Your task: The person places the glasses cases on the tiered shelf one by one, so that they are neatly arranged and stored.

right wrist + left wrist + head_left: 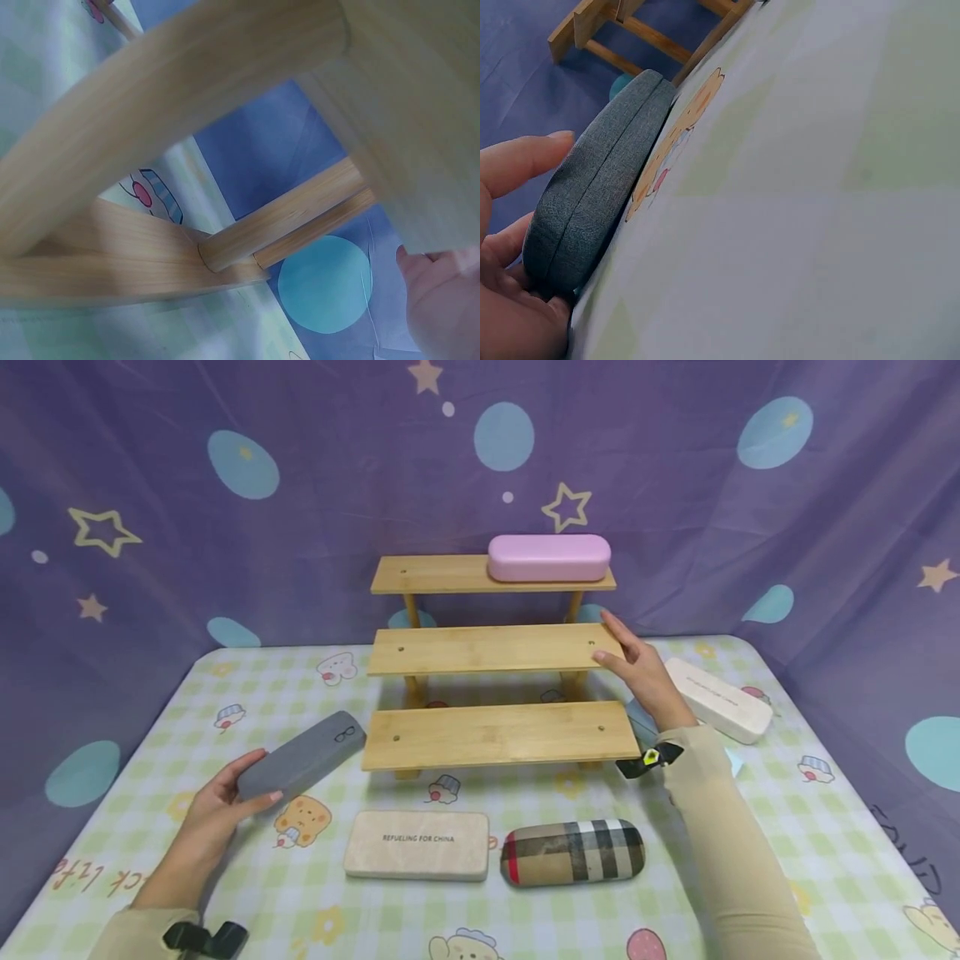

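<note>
My left hand [217,814] holds a grey fabric glasses case [303,758] with a small glasses drawing near its far end. Its thumb lies along the near side and the fingers along the other; in the left wrist view the case [600,184] is low against the cloth. My right hand [648,677] grips the right end of the middle board of a three-tier wooden stand [480,649], thumb on top. The right wrist view looks under the boards, and only part of the hand [446,304] shows at the board's end. A pink case [549,558] sits on the top tier's right.
A cream case [417,846] with printed lettering and a plaid case [573,853] lie in front of the stand. Right of it lies a white case [718,700], with a blue item [642,724] partly hidden by my right arm. A purple patterned curtain [337,485] hangs behind.
</note>
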A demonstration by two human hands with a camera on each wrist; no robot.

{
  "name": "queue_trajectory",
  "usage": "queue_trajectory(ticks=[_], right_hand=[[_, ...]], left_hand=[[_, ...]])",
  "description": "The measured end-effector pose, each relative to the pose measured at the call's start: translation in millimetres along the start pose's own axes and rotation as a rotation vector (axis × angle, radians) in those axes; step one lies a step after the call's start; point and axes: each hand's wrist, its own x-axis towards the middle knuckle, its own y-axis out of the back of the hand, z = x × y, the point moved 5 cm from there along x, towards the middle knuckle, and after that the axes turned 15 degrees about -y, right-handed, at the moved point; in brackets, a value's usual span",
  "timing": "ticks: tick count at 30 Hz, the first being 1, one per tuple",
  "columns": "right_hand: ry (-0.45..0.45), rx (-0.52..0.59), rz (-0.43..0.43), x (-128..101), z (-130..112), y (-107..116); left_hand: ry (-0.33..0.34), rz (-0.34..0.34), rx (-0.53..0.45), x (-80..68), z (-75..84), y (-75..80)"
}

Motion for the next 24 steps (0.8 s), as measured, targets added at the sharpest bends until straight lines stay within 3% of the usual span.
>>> queue_trajectory(ticks=[9, 16, 24], right_hand=[[-0.002, -0.015, -0.002, -9, -11, -3], [0.006, -0.012, -0.008, -2, -5, -2], [0.019, 0.013, 0.0, 8, 10, 3]], left_hand=[[0.008, -0.065, 0.218, -0.3, 1.3, -4.3], [0.023, -0.087, 0.301, 0.0, 1.6, -4.1], [0.107, 0.026, 0.327, 1.7, 1.7, 3.0]])
